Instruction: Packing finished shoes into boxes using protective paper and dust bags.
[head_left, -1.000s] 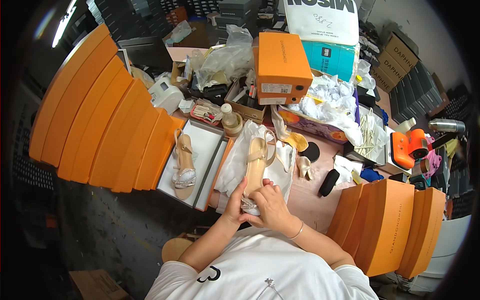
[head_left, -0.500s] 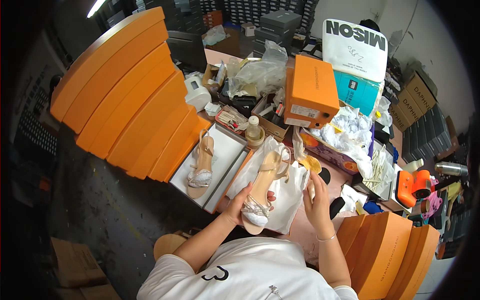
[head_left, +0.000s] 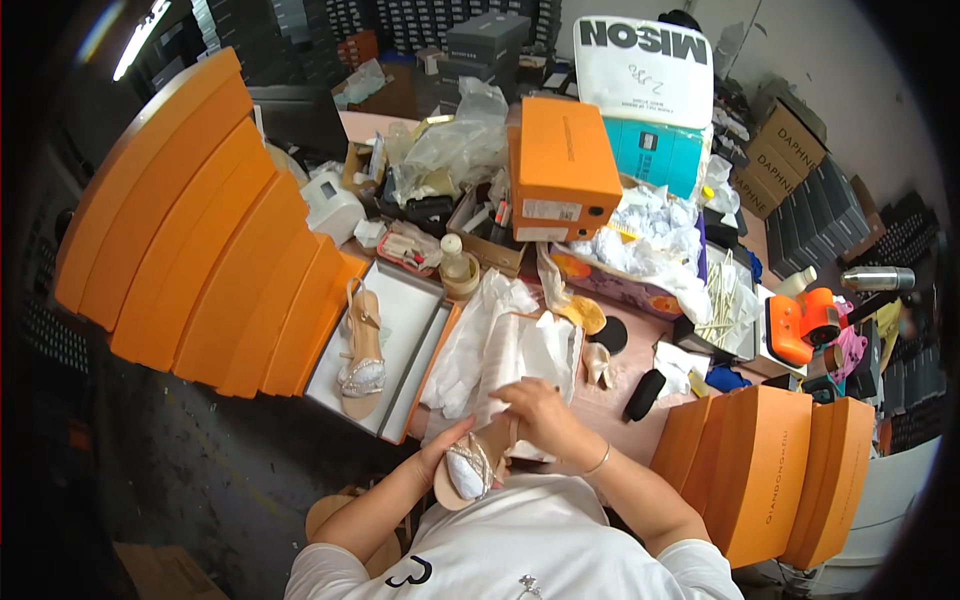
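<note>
Sandal point(head_left: 468, 468): beige, jewelled toe strap, held low in frame just above your white shirt, toe end toward you, heel end up under the tissue paper point(head_left: 505, 355). Toe looks stuffed w/ white paper.

L hand point(head_left: 445, 455): cups the sandal from its left side, fingers point(head_left: 462, 432) curled round the sole edge, closed on it.

R hand point(head_left: 535, 420): on the sandal's upper part, at the lower edge of the tissue; fingers bent down onto shoe/paper. Bracelet on that wrist. Can't tell whether the pinch is on strap or paper.

Tissue paper lies crumpled on the counter point(head_left: 625, 415) directly beyond your hands, touching the R hand.

Left of that: open white shoe box point(head_left: 425, 310) w/ orange rim, second matching sandal point(head_left: 362, 350) lying flat inside, toe toward you.

Further left: fanned stack of orange box lids point(head_left: 190, 250). Right, near your R elbow: another group of orange boxes point(head_left: 770, 470) standing on edge.

Behind tissue: small bottle point(head_left: 455, 265), closed orange shoe box point(head_left: 560, 165) on clutter, black oval item point(head_left: 645, 393) on counter, orange tool point(head_left: 805, 322) far right.
</note>
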